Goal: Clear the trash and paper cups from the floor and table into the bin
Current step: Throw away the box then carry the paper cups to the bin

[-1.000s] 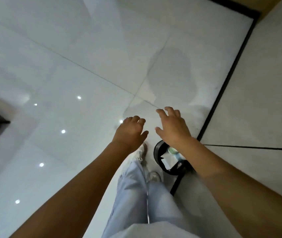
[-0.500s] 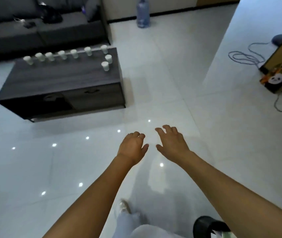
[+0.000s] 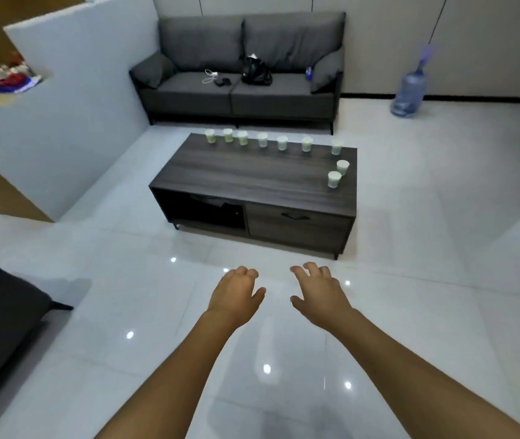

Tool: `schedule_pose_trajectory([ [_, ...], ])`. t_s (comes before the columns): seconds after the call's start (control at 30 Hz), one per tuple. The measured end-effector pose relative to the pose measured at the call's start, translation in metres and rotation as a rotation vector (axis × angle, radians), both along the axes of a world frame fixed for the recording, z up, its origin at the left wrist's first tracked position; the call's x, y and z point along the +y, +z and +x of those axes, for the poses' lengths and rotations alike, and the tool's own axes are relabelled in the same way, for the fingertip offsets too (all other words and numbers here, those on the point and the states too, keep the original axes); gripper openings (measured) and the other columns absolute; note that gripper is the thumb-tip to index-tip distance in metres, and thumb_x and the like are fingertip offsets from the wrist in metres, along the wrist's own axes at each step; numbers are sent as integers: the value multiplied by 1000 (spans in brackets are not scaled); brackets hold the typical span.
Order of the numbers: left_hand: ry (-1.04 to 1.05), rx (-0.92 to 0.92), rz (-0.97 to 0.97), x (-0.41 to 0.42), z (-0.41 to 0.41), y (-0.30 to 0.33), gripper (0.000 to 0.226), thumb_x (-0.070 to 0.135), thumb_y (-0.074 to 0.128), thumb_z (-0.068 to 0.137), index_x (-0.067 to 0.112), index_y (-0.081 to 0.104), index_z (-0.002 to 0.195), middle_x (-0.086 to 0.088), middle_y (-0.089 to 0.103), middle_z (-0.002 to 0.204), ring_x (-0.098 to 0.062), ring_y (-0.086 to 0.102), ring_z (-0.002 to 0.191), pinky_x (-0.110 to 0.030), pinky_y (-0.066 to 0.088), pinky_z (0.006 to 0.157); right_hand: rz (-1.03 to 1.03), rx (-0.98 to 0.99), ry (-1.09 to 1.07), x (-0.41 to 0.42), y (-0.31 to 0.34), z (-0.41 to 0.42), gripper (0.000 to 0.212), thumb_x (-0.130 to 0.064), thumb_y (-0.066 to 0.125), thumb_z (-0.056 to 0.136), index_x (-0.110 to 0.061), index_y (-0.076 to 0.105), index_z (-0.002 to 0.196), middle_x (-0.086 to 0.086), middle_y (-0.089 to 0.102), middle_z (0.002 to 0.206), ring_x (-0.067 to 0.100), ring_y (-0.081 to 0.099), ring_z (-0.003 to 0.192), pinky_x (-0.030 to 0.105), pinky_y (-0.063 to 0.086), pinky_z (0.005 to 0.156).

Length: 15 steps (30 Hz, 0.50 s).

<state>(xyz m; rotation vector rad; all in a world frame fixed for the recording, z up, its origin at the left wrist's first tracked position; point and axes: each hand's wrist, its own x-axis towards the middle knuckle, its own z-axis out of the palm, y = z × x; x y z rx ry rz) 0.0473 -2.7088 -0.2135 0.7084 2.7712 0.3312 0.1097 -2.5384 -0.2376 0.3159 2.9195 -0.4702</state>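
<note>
Nine paper cups [image 3: 334, 179] line the bench [image 3: 252, 175] at frame centre, well above both empty, loosely curled hands, the right hand [image 3: 318, 296] nearer than the left hand [image 3: 236, 296].

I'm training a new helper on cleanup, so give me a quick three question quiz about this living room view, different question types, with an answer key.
1. How many paper cups stand on the coffee table?
2. True or false: the left hand holds a cup.
3. Multiple choice: what stands on the floor by the wall, right of the sofa? A) a water jug B) a chair C) a lamp

Key
1. Nine: seven in a row along the far edge, two more down the right end.
2. False. Both the left hand and the right hand are empty, fingers loosely spread over the floor.
3. A, the blue water jug.
</note>
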Motion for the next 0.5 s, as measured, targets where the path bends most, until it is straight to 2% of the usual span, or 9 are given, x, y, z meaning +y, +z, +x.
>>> schedule_pose_trajectory([
  [0.5, 235, 6, 100, 11, -299, 1, 41, 39, 45, 96, 17, 48, 131, -1, 50, 131, -18, 48, 118, -28, 41, 94, -10, -68, 179, 22, 10, -346, 60, -34, 53, 91, -23, 28, 145, 5, 36, 141, 29, 35, 125, 41, 39, 99],
])
